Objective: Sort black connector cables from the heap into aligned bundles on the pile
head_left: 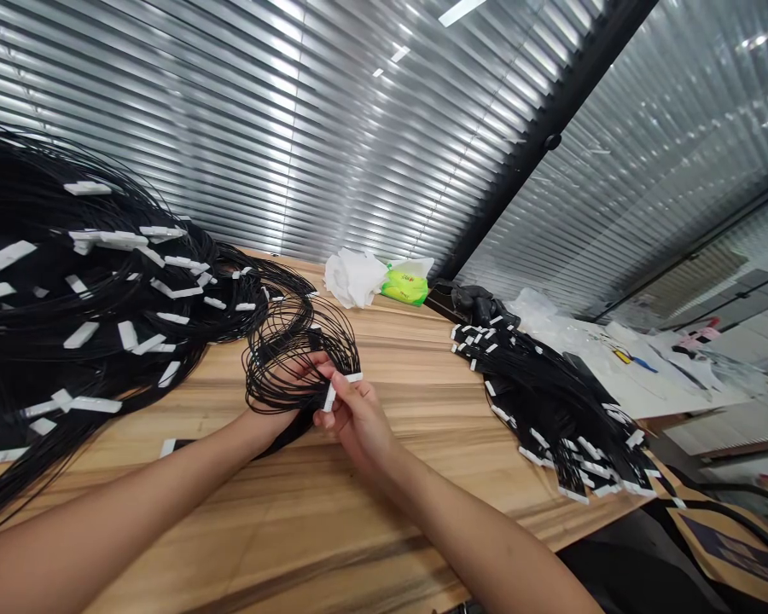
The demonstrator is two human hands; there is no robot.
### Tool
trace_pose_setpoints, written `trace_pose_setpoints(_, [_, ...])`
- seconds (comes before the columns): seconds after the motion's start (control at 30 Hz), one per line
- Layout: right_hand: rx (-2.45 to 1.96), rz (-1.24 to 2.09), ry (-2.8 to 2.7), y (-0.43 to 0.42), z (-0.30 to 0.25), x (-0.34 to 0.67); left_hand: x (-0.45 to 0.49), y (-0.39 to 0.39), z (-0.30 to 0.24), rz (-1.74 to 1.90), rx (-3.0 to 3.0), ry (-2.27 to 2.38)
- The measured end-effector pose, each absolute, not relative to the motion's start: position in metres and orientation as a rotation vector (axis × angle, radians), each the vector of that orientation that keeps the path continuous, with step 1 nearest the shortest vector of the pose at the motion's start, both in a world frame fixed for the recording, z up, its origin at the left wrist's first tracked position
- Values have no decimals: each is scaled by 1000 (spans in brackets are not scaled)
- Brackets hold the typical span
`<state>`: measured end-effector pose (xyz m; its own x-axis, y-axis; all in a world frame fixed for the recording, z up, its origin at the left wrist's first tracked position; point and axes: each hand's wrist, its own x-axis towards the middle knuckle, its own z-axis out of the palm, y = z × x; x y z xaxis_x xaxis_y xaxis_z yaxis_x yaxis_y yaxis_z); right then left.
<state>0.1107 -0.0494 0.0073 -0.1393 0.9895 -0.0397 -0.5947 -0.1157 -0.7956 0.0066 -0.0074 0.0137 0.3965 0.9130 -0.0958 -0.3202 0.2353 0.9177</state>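
Note:
Above the wooden table, a looped bundle of thin black cables (275, 354) with white end connectors is between my hands. My left hand (304, 371) is closed round the bundle, its palm partly hidden behind the loops. My right hand (358, 414) pinches a white connector (330, 396) between thumb and fingers, close to my left fingertips. A second white piece (354, 377) shows just above my right thumb. Below my left forearm, a flat black strip with a white end (168, 447) lies on the table.
A large heap of black cables (185, 328) with white connectors fills the left side. Another cable pile (544, 384) lies on the right. Crumpled white tissue (353, 277) and a green tissue pack (404, 283) sit at the back, before metal blinds (243, 128).

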Motion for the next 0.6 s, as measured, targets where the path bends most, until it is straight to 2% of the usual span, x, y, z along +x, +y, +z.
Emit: trace_pose_setpoints(0.6, [-707, 1608, -850, -53, 4, 109, 0, -15, 16, 950, 1043, 720])
